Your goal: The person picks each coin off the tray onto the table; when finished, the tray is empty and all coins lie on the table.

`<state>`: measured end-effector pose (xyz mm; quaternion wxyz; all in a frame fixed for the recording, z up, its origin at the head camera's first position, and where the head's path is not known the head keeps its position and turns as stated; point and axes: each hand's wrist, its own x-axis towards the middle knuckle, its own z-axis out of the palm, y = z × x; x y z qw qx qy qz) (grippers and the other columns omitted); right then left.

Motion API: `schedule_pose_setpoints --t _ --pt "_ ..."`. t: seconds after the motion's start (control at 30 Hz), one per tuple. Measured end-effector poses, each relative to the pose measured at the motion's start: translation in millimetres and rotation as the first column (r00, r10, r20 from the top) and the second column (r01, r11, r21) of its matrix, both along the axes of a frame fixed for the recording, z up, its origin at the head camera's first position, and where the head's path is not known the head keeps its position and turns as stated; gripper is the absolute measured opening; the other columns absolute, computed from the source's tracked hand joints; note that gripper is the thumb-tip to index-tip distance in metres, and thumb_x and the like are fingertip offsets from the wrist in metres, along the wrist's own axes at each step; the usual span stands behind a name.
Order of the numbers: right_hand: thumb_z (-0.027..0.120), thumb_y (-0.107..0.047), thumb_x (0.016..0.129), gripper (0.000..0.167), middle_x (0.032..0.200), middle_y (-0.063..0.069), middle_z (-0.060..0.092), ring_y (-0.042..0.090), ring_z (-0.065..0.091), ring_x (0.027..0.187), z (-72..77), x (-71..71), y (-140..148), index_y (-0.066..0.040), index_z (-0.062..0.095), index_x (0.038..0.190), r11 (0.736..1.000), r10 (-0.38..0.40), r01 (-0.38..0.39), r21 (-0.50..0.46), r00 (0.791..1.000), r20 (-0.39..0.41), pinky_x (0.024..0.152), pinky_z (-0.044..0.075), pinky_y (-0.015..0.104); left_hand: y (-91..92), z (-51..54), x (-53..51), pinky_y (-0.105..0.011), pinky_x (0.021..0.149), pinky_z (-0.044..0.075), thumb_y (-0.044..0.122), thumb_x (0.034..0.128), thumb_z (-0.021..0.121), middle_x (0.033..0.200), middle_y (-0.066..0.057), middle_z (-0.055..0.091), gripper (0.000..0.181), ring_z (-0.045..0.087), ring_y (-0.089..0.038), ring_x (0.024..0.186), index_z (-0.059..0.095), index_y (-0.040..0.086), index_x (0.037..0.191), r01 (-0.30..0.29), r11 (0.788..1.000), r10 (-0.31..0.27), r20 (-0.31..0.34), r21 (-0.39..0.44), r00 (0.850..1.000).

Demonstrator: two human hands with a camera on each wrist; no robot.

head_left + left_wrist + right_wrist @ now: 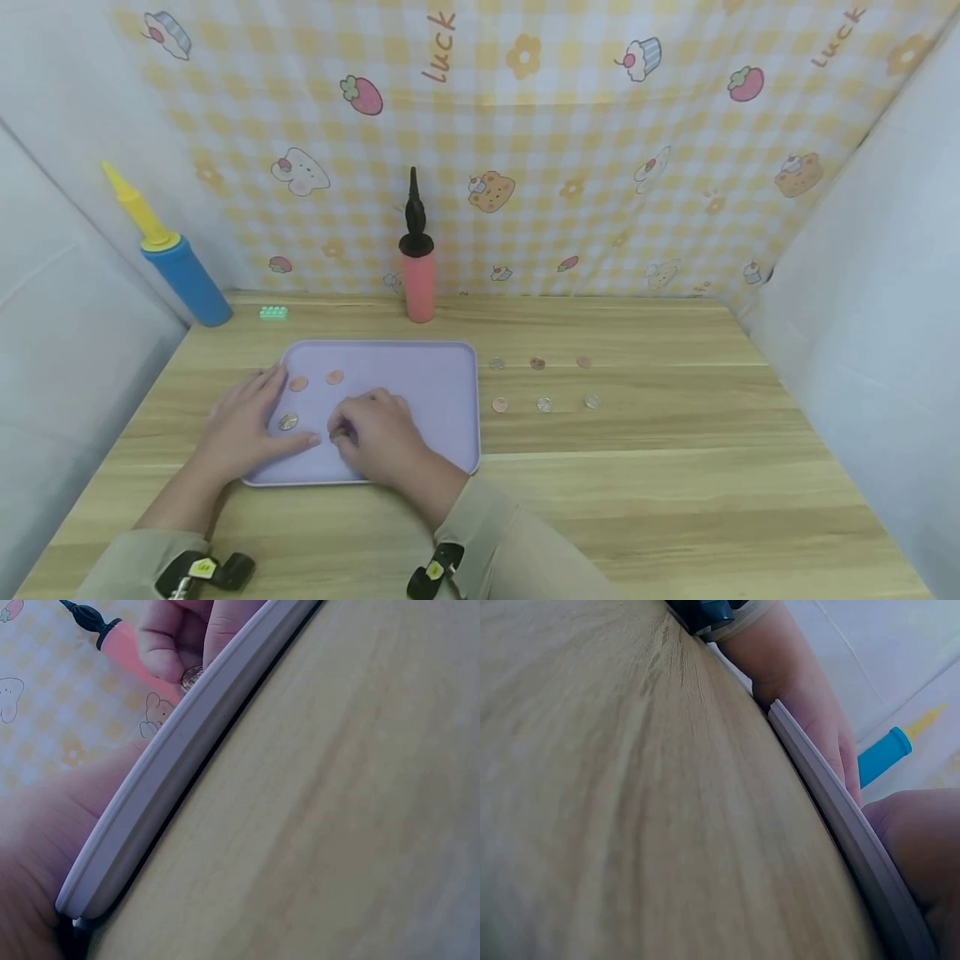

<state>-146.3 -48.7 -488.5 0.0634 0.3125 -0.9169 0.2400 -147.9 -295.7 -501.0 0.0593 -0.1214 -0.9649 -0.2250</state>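
Note:
A purple tray (427, 392) lies on the table with copper coins (298, 383) (335, 377) and a gold-toned coin (288, 422) in its left part. My right hand (378, 437) pinches a coin (337, 435) between thumb and fingers, low over the tray; the left wrist view shows that coin (193, 676) at the fingertips, behind the tray's rim (161, 776). My left hand (243, 425) rests at the tray's left edge, fingers extended, thumb reaching over the tray towards the right hand. In the right wrist view the left hand (810, 705) stands beyond the rim.
Right of the tray, coins lie in two rows, among them a copper one (499, 405) and a silver one (544, 405). Behind stand a pink pump (420, 287) and a blue pump (187, 281), with a green toy brick (273, 312) between them.

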Motion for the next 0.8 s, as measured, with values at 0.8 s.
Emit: schedule_pose_setpoints --t 0.8 --pt "0.094 -0.023 0.084 0.031 0.105 -0.013 0.081 -0.009 0.060 0.095 -8.1 -7.2 4.2 -0.018 0.085 0.114 0.912 0.071 -0.022 -0.409 0.992 0.107 0.088 0.045 0.010 2.3 3.6 2.2 -0.088 0.107 0.017 0.058 0.0788 0.089 0.164 -0.036 0.033 0.123 0.028 -0.065 0.147 0.029 -0.010 0.163 0.008 1.000 -0.007 -0.013 0.006 1.000"
